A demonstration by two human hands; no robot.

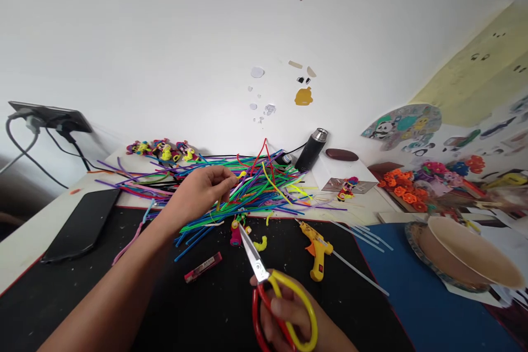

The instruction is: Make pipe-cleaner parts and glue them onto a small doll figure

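My left hand (210, 187) pinches a small piece of yellow pipe cleaner (241, 175) between thumb and finger, above a heap of pipe cleaners (256, 198) in many colours. In my right hand (286, 311) are scissors (284, 298) with one red and one yellow handle, blades closed and pointing up and left. Beyond the blade tips lies a small pink and yellow pipe-cleaner figure (235, 235). A curled yellow pipe-cleaner piece (260, 243) rests to its right on the black mat (165, 280).
A yellow glue gun (317, 250) lies right of the scissors, near clear glue sticks (363, 236). To the left are a small red box (203, 267) and a black phone (82, 223). A black flask (312, 150) leans by a white box (344, 170); a bowl (474, 253) stands far right.
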